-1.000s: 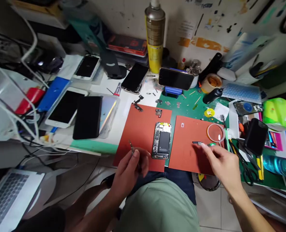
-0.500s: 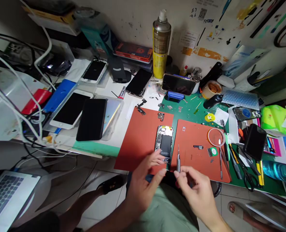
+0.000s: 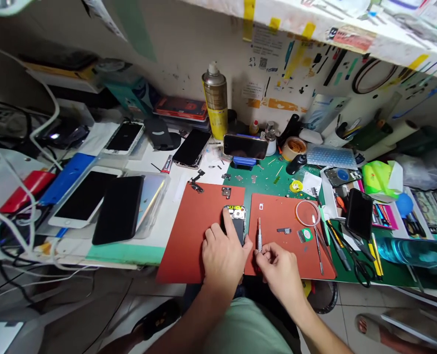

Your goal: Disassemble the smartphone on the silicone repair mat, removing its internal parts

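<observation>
A screwdriver [image 3: 259,238] was pinched in the right hand [image 3: 278,268]. Under the left hand [image 3: 223,253], index and thumb spread, an opened phone [image 3: 238,214] was touched, its battery [image 3: 236,226] left in place; beyond the fingertips, loose parts [image 3: 226,192] were laid out.

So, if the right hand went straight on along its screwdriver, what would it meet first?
Probably the small white piece on the right-side red mat, just beyond the screwdriver in the right hand; the tip's height is unclear, so it may pass above.
</observation>
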{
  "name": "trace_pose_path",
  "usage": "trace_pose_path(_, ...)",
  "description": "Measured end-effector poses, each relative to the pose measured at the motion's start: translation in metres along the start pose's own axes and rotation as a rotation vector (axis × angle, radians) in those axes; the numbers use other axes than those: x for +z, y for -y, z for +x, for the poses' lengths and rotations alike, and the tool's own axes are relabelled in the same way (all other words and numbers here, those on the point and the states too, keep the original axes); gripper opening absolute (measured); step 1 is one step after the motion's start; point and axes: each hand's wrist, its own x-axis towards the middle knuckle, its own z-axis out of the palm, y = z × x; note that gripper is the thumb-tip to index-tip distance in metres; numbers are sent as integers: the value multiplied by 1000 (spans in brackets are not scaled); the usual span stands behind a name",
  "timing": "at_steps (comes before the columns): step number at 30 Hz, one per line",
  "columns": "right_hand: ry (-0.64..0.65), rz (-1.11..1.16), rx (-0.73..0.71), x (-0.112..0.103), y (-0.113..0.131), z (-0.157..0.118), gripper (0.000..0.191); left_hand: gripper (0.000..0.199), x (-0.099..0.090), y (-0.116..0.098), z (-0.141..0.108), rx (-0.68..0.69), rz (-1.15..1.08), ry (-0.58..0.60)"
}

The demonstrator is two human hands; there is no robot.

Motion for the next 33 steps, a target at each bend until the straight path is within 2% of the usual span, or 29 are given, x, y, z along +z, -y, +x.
trace_pose_path(2, 8, -31, -13, 3, 4, 6, 28, 83, -8, 9, 5, -41, -81, 62)
trace_pose_path(5, 0, -105, -46, 15, 16, 17, 24, 84, -19, 41, 11, -128, -376, 202)
trace_pose_path(9, -66, -229, -93, 36, 34, 24, 22, 96, -23, 89, 14, -225, -1073, 406)
trace_pose_path(10, -88, -255, -104, 38, 38, 25, 22, 98, -23, 97, 12, -255, -1234, 480)
trace_pose_path(12, -136, -289, -129, 32, 41, 28, 24, 91, -22, 103, 8, -324, -1461, 535)
trace_pose_path(14, -209, -297, -150, 11, 40, 41, 28, 78, -22, 102, 2, -353, -1628, 529)
trace_pose_path(17, -417, -283, -136, -43, 33, 87, 32, 76, -21, 97, -5, -345, -1793, 483)
trace_pose_path(19, -576, -281, -118, -80, 30, 130, 49, 84, -18, 95, -7, -356, -1858, 454)
trace_pose_path(21, -656, -279, -137, -105, 29, 172, 75, 84, -15, 93, -8, -411, -1905, 446)
trace_pose_path(24, -663, -260, -187, -116, 30, 217, 85, 68, -12, 84, -9, -549, -1991, 475)
trace_pose_path(27, -629, -213, -196, -112, 29, 236, 76, 64, -11, 72, -11, -581, -2121, 491)
trace_pose_path(30, -617, -144, -184, -114, 28, 234, 69, 64, -10, 64, -12, -506, -2227, 498)
trace_pose_path(33, -623, -83, -260, -124, 30, 203, 70, 62, -10, 63, -14, -413, -2287, 509)
